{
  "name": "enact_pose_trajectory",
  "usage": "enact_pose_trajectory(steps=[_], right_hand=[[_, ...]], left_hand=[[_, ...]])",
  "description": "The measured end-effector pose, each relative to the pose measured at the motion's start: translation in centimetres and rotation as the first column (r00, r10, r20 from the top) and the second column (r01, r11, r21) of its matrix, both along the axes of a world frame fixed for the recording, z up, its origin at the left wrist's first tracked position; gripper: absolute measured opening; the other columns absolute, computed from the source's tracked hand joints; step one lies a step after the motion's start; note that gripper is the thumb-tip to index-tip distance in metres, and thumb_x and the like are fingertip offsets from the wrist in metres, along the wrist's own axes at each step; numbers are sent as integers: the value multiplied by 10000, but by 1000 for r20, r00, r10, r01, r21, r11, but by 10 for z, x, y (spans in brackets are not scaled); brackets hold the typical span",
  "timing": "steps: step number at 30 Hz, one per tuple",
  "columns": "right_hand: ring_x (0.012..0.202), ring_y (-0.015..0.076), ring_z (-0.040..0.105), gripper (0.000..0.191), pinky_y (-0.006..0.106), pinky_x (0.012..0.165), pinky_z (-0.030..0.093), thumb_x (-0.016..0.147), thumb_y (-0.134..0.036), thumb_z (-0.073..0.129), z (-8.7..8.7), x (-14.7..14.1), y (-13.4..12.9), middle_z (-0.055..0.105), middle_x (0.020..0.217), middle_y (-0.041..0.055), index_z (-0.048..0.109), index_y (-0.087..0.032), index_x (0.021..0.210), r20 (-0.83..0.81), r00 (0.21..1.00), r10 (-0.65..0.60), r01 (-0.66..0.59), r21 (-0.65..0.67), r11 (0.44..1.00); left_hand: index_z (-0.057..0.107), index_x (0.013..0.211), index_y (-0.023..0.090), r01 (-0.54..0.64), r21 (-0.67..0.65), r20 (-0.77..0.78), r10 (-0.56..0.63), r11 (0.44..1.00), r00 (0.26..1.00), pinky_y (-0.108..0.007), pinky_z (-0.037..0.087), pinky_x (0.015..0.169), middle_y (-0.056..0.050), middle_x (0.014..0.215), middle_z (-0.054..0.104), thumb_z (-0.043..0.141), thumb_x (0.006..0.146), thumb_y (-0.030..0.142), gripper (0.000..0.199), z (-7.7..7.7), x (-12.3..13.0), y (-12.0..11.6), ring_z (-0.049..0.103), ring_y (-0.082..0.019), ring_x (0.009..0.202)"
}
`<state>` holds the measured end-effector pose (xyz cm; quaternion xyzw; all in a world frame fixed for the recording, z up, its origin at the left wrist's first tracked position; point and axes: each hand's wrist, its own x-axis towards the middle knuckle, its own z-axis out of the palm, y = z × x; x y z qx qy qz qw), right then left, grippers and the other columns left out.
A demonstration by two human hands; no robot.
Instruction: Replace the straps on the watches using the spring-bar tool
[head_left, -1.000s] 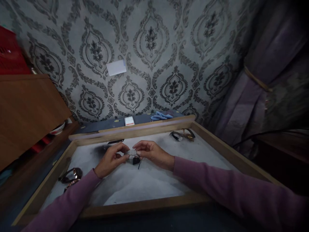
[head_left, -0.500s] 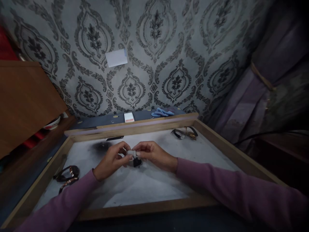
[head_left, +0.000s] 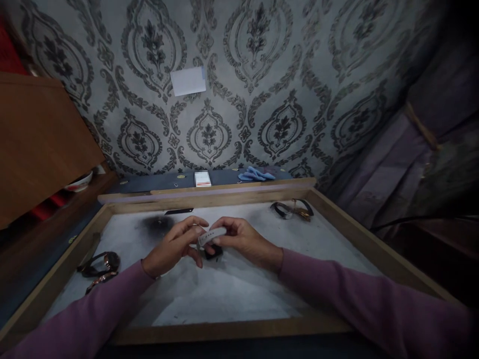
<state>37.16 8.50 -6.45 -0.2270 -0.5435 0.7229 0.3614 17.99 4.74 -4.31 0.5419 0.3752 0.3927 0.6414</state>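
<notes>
A wristwatch with a pale grey strap (head_left: 213,234) is held up between my two hands, over the middle of a shallow wooden tray (head_left: 224,326). My right hand (head_left: 239,237) pinches the strap between thumb and fingers, and its holed end points up to the right. At the strap's lower left, my left hand (head_left: 179,244) has its thumb and fingers around it, the index finger stretched forward. Just below the strap is a small black part (head_left: 213,252); whether it belongs to the watch I cannot tell. The watch face is hidden.
Dark watches (head_left: 101,267) lie at the tray's left, partly behind my left sleeve. More watches (head_left: 292,209) rest in the far right corner. A black strip (head_left: 178,211) lies near the back edge. Beyond it are a small white box (head_left: 202,178) and a blue cloth (head_left: 256,173).
The grey strap has turned from folded between both hands to stretched out, its holes showing. My left fingers have spread somewhat. The whole view has shifted slightly.
</notes>
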Motion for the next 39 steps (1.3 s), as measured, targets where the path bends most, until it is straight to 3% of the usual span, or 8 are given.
enact_pose_trajectory(steps=[4, 13, 19, 25, 31, 36, 39], right_hand=[[696, 145, 635, 299, 285, 714, 447, 663, -293, 818, -1, 2, 3, 700, 733, 14, 623, -147, 838, -4, 998, -69, 69, -10, 998], [652, 122, 569, 292, 260, 640, 394, 643, -270, 796, -7, 5, 6, 671, 736, -4, 631, -169, 862, -1, 999, -48, 48, -54, 997], [544, 94, 497, 184, 217, 524, 333, 612, -216, 745, -10, 4, 6, 619, 607, -33, 624, -167, 741, 122, 988, -94, 94, 3, 996], [615, 124, 584, 183, 241, 605, 454, 600, -199, 762, -3, -1, -1, 655, 651, -34, 617, -177, 710, 132, 984, -116, 106, 83, 991], [618, 127, 563, 140, 238, 592, 436, 704, -295, 712, -1, -2, -6, 647, 665, -15, 655, -167, 696, 222, 972, -83, 21, 271, 962], [846, 218, 632, 155, 312, 765, 480, 753, -327, 673, -2, 0, -7, 688, 792, 27, 699, -178, 787, 266, 959, -94, -23, 405, 914], [800, 201, 607, 206, 288, 709, 470, 809, -361, 637, -6, 0, -6, 671, 759, 26, 692, -165, 784, 328, 938, -109, -49, 438, 897]], left_hand=[[618, 994, 139, 67, -96, 77, -60, 993, 995, -212, 525, 508, -59, 820, 654, 724, 747, 270, 300, 1, -5, 3, 642, -167, 744], [644, 947, 127, 44, -135, 90, -32, 990, 995, -207, 451, 526, -54, 751, 684, 760, 725, 231, 272, -3, -6, 5, 627, -129, 633], [604, 932, 144, 110, -58, 26, -109, 992, 994, -203, 445, 533, -34, 742, 663, 713, 740, 208, 230, -4, -1, 0, 604, -122, 634], [585, 942, 167, 75, 51, -54, -72, 996, 996, -204, 473, 552, -24, 858, 583, 692, 762, 262, 230, 0, 3, -4, 587, -132, 729], [596, 987, 183, 85, 125, -192, -60, 989, 980, -187, 439, 518, -11, 810, 537, 672, 808, 391, 284, -1, 3, -4, 500, -125, 699], [683, 1062, 241, 125, 308, -347, -10, 943, 938, -245, 441, 689, -41, 1001, 565, 647, 832, 338, 252, 0, 4, -6, 508, -190, 951], [721, 964, 231, 112, 322, -345, 6, 940, 938, -258, 431, 706, -33, 951, 525, 661, 822, 324, 180, 2, 6, -7, 509, -175, 896]])
